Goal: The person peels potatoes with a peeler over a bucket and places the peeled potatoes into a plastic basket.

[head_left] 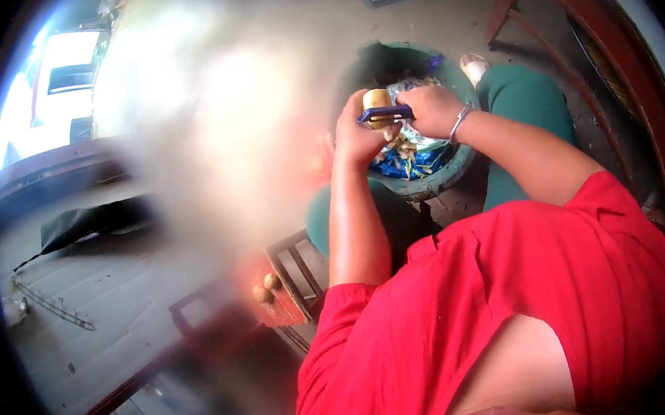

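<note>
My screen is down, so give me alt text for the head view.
Left hand holds a pale yellow vegetable, right hand a blue peeler across it, over a green tub of scraps. Two round tan objects sit on a red surface nearby.

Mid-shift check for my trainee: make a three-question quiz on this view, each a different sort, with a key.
1. Multiple choice: What colour is the peeler in the right hand?
A) Red
B) Dark blue
C) Yellow

2. True or false: The silvery bracelet is on the same arm as the hand that grips the pale, peeled-looking piece.

3. Fill in the number: To the left of the left forearm, ___ round brownish things show on the red surface.

Key: 1. B; 2. False, it is on the right wrist, while the left hand grips the piece; 3. two
</note>
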Tool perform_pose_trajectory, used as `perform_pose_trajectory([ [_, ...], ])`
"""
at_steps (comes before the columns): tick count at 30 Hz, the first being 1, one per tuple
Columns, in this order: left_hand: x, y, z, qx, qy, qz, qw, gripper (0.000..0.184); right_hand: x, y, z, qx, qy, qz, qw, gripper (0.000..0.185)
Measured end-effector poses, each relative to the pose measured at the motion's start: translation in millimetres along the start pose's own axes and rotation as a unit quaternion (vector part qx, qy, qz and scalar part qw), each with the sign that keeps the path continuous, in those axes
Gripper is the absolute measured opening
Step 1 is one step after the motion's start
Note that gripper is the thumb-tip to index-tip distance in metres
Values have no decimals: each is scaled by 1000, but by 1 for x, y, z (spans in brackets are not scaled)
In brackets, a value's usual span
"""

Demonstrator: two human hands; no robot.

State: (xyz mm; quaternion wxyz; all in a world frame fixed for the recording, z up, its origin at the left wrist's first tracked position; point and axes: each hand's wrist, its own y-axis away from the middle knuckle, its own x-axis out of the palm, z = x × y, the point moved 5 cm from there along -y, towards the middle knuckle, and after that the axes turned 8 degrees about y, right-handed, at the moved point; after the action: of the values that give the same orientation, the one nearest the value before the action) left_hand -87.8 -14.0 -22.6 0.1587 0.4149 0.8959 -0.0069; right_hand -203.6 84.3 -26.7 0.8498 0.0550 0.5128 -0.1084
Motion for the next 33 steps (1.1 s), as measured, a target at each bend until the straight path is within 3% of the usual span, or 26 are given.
perform_pose_trajectory([
  [7, 1, 4, -10, -28, 20, 18, 999, 64, -8, 2, 1, 36, -11, -9, 999, 13],
  [11, 3, -4, 16, -12, 77, 39, 996, 69, -3, -3, -11, 57, -26, -19, 998, 14],
  [13, 0, -1, 2, 7, -16, 33, 999, 66, -5, -5, -15, 64, -39, -9, 997, 12],
  [20, -2, 2, -10, 5, -110, 26, 994, 65, 3, -8, -25, 73, -23, -1, 997, 17],
  [22, 0, 4, -10, 16, -33, 42, 998, 66, 17, -15, -52, 179, -66, 33, 981, 27],
  [24, 0, 4, -9, 9, -40, 58, 997, 67, 22, -17, -58, 203, -97, 77, 971, 36],
  [28, -2, 2, -4, 45, -68, 28, 996, 67, 13, -9, -42, 151, -70, 50, 985, 27],
  [33, -4, 2, -5, 20, -104, 4, 994, 72, 2, -6, -21, 87, -131, -23, 987, 22],
])
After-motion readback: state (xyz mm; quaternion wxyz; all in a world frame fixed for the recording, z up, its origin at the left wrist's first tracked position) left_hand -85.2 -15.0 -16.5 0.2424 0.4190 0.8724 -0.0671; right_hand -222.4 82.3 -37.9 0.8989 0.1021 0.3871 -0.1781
